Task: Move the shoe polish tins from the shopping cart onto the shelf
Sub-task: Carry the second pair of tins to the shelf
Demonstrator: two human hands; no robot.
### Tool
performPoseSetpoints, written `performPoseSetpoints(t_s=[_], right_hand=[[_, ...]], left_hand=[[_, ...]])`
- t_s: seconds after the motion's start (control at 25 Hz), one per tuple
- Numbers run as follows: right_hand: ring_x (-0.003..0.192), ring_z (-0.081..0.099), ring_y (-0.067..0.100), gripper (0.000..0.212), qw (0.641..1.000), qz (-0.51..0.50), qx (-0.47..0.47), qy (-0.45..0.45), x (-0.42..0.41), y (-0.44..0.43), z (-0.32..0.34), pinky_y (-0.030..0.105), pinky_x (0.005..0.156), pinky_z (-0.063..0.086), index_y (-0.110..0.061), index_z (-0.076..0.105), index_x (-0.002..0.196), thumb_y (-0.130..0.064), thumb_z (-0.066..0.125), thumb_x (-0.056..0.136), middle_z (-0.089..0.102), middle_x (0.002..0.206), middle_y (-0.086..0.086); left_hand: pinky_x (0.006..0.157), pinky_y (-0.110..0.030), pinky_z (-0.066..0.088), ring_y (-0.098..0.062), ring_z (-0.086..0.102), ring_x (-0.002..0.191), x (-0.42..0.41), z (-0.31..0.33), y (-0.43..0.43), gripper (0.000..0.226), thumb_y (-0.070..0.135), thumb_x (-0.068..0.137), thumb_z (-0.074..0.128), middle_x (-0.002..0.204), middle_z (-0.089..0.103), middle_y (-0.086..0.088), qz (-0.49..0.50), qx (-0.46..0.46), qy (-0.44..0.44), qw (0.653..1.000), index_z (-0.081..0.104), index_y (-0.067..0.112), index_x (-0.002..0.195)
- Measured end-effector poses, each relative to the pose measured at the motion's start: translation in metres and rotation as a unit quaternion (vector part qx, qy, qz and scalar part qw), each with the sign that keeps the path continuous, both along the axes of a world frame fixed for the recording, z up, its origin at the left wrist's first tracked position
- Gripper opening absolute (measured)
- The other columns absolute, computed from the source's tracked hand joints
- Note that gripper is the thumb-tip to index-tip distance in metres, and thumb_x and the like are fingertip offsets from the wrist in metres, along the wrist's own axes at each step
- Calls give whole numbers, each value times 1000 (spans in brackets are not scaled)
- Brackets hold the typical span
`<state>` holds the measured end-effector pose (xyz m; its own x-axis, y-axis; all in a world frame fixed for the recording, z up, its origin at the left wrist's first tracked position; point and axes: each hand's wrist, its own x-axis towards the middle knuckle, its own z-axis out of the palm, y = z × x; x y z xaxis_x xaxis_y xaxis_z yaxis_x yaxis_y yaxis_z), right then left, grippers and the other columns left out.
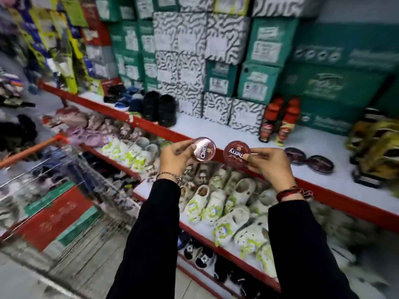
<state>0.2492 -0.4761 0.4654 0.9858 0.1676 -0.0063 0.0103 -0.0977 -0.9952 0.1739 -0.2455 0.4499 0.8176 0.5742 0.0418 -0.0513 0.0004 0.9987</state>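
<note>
I hold two round dark-red shoe polish tins in front of the shelf's red edge. My left hand (174, 157) grips one tin (204, 149) by its rim, its printed lid facing me. My right hand (268, 167) pinches the other tin (236, 154), lid towards me with the lettering upside down. Two more tins (295, 155) (320, 164) lie flat on the white shelf (216, 128) to the right of my hands. The wire shopping cart (71, 190) with an orange handle stands at the lower left, blurred.
Two red-capped bottles (278, 121) stand on the shelf behind the tins, with yellow-black packs (375, 152) at the far right. Green and zebra-patterned shoe boxes (216, 61) are stacked at the back. Black shoes (159, 108) sit further left. White clogs (216, 203) fill the lower shelf.
</note>
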Motion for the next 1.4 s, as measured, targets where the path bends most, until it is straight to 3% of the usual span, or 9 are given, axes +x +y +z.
performPoseSetpoints(t_s=[0.12, 0.32, 0.52, 0.6, 0.72, 0.88, 1.08, 1.24, 1.4], right_hand=[[89, 70, 31, 33, 998, -53, -16, -5, 8, -47, 15, 34, 79, 63, 8, 70, 112, 3, 75, 80, 72, 103, 25], [80, 71, 31, 35, 987, -152, -59, -15, 24, -117, 22, 16, 56, 60, 8, 71, 111, 3, 77, 77, 72, 96, 24], [85, 74, 34, 22, 959, -226, -170, -8, 35, -165, 12, 46, 79, 63, -9, 76, 90, -5, 85, 71, 75, 96, 21], [73, 75, 25, 19, 951, -230, -204, 16, 36, -177, 9, 39, 71, 63, -9, 78, 87, -9, 86, 71, 74, 92, 15], [42, 64, 15, 16, 945, -223, -230, 67, 37, -182, 7, 25, 47, 56, -7, 78, 91, -12, 82, 76, 71, 66, 10], [59, 68, 23, 7, 933, -215, -279, 73, 40, -175, 6, 38, 73, 63, -5, 77, 78, -12, 77, 80, 74, 68, 13], [60, 66, 14, 4, 922, -188, -331, 74, 39, -167, 12, 31, 76, 61, -11, 79, 73, -13, 79, 76, 71, 63, 1], [82, 68, 21, 19, 917, -196, -342, 61, 40, -166, 12, 36, 90, 58, -5, 79, 93, -14, 64, 89, 78, 96, 16], [138, 49, 23, 49, 919, -114, -374, -55, 41, -159, 13, 23, 107, 35, -13, 57, 139, -1, 44, 93, 52, 149, 5]], left_hand=[[54, -16, 56, -13, 60, 70, 40, 11, -42, 33, 6, 90, 66, 90, 71, -12, -60, -30, 7, 998, 65, -10, 119], [61, -21, 59, -20, 62, 84, 96, 16, -106, 30, 9, 87, 71, 96, 66, -13, -144, 2, 41, 989, 70, -4, 114], [65, -29, 64, -22, 69, 74, 131, 13, -152, 25, 10, 84, 75, 102, 73, -19, -200, 57, 120, 971, 73, 1, 107], [83, -44, 63, -32, 73, 85, 141, 8, -159, 24, 12, 83, 76, 101, 75, -21, -218, 90, 157, 959, 74, 0, 103], [88, -44, 61, -32, 74, 83, 148, 4, -161, 29, 18, 80, 79, 90, 75, -16, -249, 143, 205, 936, 76, 1, 103], [97, -43, 56, -35, 71, 106, 150, 7, -166, 27, 19, 79, 79, 107, 76, -21, -264, 194, 217, 920, 78, 2, 100], [98, -39, 56, -32, 71, 106, 146, 16, -173, 24, 17, 80, 77, 106, 77, -18, -286, 248, 233, 896, 80, 4, 100], [96, -39, 57, -30, 73, 100, 145, 21, -171, 23, 17, 82, 76, 107, 77, -17, -301, 258, 232, 888, 79, 5, 101], [108, -26, 43, -27, 61, 123, 143, 20, -175, 38, 15, 91, 61, 137, 62, -10, -308, 337, 119, 882, 65, 13, 128]])
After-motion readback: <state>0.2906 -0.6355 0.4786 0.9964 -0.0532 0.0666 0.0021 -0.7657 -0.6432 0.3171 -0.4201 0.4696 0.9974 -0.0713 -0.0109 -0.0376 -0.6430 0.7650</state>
